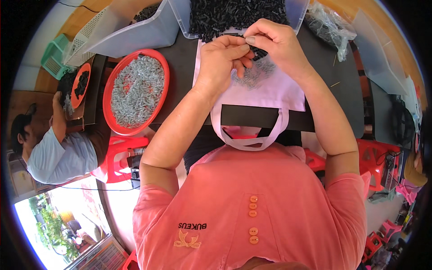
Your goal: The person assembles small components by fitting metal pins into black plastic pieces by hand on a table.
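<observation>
My left hand (222,58) and my right hand (272,42) meet over a pale lilac cloth bag (270,92) lying on the dark table (180,63). The fingertips of both hands pinch a small black part (258,53) between them. A small heap of little metal springs (254,74) lies on the bag just under my hands. Right behind my hands stands a clear plastic bin (238,13) full of small black parts.
A red round tray (137,92) heaped with metal springs sits at the left. Clear bins (135,31) and a plastic bag (328,24) stand at the back. Another person (58,148) sits at the left with a small orange tray (81,85). Red stools (119,157) stand below.
</observation>
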Motion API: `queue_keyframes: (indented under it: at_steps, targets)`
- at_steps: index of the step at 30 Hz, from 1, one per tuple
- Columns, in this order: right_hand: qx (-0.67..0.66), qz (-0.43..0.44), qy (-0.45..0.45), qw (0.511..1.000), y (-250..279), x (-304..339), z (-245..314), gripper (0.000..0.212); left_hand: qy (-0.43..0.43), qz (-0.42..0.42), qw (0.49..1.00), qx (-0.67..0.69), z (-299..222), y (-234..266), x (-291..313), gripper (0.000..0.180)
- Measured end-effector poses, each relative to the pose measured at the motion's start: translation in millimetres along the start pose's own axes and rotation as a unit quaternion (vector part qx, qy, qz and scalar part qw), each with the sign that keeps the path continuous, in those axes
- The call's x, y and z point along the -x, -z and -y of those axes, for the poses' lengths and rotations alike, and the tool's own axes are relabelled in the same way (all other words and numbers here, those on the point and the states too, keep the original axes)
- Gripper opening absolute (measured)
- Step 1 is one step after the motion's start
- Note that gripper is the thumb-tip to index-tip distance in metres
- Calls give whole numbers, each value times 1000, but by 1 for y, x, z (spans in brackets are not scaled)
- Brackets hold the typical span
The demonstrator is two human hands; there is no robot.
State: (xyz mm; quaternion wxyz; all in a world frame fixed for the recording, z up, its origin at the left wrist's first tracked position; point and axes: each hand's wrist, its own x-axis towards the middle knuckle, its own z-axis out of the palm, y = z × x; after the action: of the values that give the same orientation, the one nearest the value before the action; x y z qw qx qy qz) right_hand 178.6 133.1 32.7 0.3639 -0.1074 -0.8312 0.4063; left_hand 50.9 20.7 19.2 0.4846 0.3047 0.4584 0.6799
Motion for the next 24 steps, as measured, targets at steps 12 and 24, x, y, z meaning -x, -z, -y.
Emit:
queue_keyframes:
  at_steps: [12,24]
  targets:
    - [-181,28,-137,974,-2,9,-6,11,-24,-27,995,-98,-2,-1,5,19]
    - [-185,21,-122,975,-8,11,-7,11,-39,-74,991,-101,1,4,7,9]
